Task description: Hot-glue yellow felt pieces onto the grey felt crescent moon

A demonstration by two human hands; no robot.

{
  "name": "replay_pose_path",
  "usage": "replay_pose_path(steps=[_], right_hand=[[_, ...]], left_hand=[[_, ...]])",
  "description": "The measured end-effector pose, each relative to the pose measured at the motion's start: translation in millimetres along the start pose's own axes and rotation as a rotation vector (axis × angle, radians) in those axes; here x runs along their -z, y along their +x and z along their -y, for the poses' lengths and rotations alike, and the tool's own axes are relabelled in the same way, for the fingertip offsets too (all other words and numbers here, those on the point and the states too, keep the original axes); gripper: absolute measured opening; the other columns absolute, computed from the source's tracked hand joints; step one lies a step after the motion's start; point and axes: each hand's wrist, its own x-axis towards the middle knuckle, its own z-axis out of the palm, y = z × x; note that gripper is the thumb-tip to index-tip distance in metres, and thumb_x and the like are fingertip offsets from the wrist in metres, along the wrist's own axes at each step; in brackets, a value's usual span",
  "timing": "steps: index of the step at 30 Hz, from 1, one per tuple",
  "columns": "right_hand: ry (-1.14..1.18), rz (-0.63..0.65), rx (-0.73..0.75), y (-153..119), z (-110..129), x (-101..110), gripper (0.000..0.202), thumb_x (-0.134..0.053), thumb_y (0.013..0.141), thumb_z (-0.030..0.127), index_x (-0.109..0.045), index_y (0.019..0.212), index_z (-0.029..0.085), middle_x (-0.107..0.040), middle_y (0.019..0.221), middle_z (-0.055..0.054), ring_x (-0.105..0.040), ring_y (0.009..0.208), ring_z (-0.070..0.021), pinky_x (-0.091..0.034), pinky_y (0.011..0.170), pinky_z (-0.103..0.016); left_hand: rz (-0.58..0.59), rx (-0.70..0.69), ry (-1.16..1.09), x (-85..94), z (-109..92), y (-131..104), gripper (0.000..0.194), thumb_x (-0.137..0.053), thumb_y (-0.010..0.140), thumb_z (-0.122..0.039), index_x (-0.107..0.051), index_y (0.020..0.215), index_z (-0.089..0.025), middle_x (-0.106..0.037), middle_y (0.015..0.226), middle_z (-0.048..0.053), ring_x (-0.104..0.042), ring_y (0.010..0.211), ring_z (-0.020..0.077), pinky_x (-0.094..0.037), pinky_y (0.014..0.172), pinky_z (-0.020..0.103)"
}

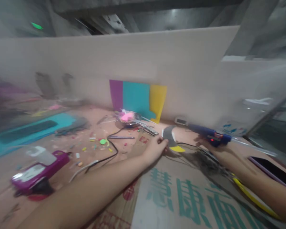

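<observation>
My left hand (154, 149) reaches to the middle of the worktop, its fingers pinched at the edge of a curved grey and white piece (169, 134). A yellow scrap (177, 148) shows just below that piece. To the right, my right hand (204, 143) is wrapped round a blue hot glue gun (211, 135) with a small red light on, its nozzle pointing left. The picture is blurred, so fine detail at the fingertips is lost. Under both arms lies a cardboard sheet (152, 203) with green printed characters.
Purple, teal and yellow sheets (136, 97) lean on the partition. A purple toy-like device (40, 173) lies at left, near a teal mat (64, 120). Small scraps, a pen (121, 137) and a black cord (113, 149) lie between. A phone (274, 171) and clear plastic container (238, 119) are at right.
</observation>
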Motion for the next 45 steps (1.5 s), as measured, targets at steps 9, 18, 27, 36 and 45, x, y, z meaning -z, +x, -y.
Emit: replay_pose_path(steps=[9,18,27,36,45], right_hand=[[0.12,-0.02,0.013,-51,-3,-16,0.028,-0.057,0.083,0.048,-0.069,0.082,0.023,-0.073,0.082,-0.007,-0.07,0.078,-0.0263,-0.058,0.076,-0.041],[0.117,0.158,0.073,-58,5,-19,0.028,-0.063,0.08,0.049,-0.064,0.077,0.022,-0.067,0.07,-0.003,-0.063,0.064,-0.0209,-0.05,0.055,-0.031],[0.114,0.163,0.022,-58,7,-20,0.026,-0.065,0.08,0.047,-0.065,0.08,0.021,-0.068,0.073,-0.003,-0.063,0.066,-0.0202,-0.049,0.059,-0.031],[0.026,0.07,0.015,-59,-8,-27,0.023,-0.068,0.078,0.046,-0.066,0.079,0.023,-0.065,0.07,-0.001,-0.062,0.062,-0.0199,-0.049,0.056,-0.031],[0.097,0.106,-0.006,-56,1,-27,0.026,-0.07,0.074,0.048,-0.063,0.073,0.023,-0.062,0.063,0.001,-0.059,0.058,-0.0179,-0.047,0.052,-0.029]], left_hand=[[0.016,-0.002,-0.049,4.4,-7,-4,0.023,-0.062,0.074,-0.036,-0.049,0.067,-0.019,-0.059,0.059,-0.002,-0.053,0.054,0.0113,-0.039,0.055,0.023],[0.02,-0.044,0.038,8.6,-4,-5,0.025,-0.061,0.077,-0.036,-0.047,0.067,-0.019,-0.061,0.061,-0.002,-0.055,0.059,0.0121,-0.04,0.06,0.025],[0.061,-0.046,0.062,7.8,-8,-6,0.014,-0.06,0.076,-0.029,-0.055,0.073,-0.017,-0.059,0.064,-0.002,-0.051,0.058,0.011,-0.038,0.058,0.025],[0.047,-0.046,0.053,7.4,-11,-8,0.015,-0.062,0.077,-0.03,-0.055,0.073,-0.017,-0.059,0.064,-0.002,-0.051,0.057,0.0109,-0.037,0.057,0.025],[0.054,-0.056,0.089,7.8,-12,-8,0.015,-0.061,0.077,-0.029,-0.056,0.071,-0.017,-0.059,0.064,-0.002,-0.051,0.059,0.0114,-0.038,0.059,0.025]])
